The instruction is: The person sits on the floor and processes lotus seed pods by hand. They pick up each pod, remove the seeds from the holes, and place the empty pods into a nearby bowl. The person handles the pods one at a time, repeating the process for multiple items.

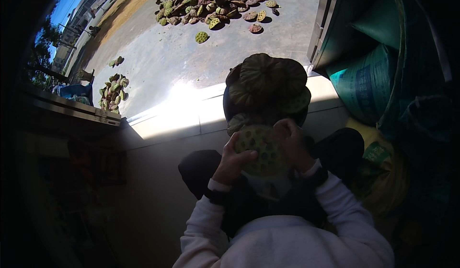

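Note:
A large green lotus seed pod (263, 155) is held in front of my body, its flat, holed face turned up. My left hand (235, 160) grips its left side, the thumb lying across the face. Against the pod's right edge is my right hand (293, 143), its fingers curled in and closed on the rim; shadow hides the fingertips. Just beyond my hands, more lotus seed pods (261, 74) are heaped in a dark container (229, 98). Below the held pod, something pale (268, 186) shows dimly between my legs.
Outside the doorway, a big pile of lotus pods (206, 2) lies on sunlit concrete, with a smaller heap (114, 93) at left. Green woven sacks (366, 83) stand close on my right, with a yellow sack (383, 167) nearer. A door frame (323, 23) rises at right.

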Demonstrator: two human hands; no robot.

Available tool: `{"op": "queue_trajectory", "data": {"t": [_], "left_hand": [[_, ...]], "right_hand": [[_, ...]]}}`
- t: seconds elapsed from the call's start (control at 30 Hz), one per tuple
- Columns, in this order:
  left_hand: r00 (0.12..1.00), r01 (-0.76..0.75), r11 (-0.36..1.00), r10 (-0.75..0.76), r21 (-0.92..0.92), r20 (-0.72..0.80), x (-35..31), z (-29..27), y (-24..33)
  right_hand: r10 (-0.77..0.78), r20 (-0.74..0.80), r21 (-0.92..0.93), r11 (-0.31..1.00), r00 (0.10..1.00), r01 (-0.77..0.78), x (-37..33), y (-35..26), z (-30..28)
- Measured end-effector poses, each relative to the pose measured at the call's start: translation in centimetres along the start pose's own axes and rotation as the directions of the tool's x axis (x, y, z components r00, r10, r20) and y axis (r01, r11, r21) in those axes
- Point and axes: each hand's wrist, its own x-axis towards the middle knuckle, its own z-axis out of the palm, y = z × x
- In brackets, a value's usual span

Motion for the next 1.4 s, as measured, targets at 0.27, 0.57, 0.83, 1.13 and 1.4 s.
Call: {"op": "queue_trajectory", "data": {"t": [0.27, 0.57, 0.83, 1.13, 1.4], "left_hand": [[0.999, 0.04, 0.976, -0.037, 0.214, -0.02, -0.1, 0.3, 1.0], [0.986, 0.13, 0.987, -0.118, -0.097, 0.118, -0.4, -0.2, 0.7], [0.996, 0.085, 0.996, -0.084, 0.021, -0.013, -0.2, -0.2, 0.1], [0.997, 0.07, 0.997, -0.072, -0.037, -0.039, 0.3, 0.3, -0.1], [0.992, 0.063, 0.998, -0.06, 0.021, -0.108, 0.5, -0.2, -0.7]], "right_hand": [[-0.235, 0.297, -0.706, 0.599, 0.926, 0.378, -2.9, -2.2, 0.1], [0.135, 0.428, -0.166, 0.984, 0.894, -0.069, -2.0, -0.7, -0.7], [0.07, 0.236, -0.331, 0.943, 0.969, 0.013, -1.9, 0.0, -0.2], [-0.095, 0.149, -0.322, 0.937, 0.984, 0.139, -1.1, 1.8, -1.0], [-0.113, 0.005, -0.341, 0.934, 0.994, 0.108, -1.3, 2.4, -0.2]]}}
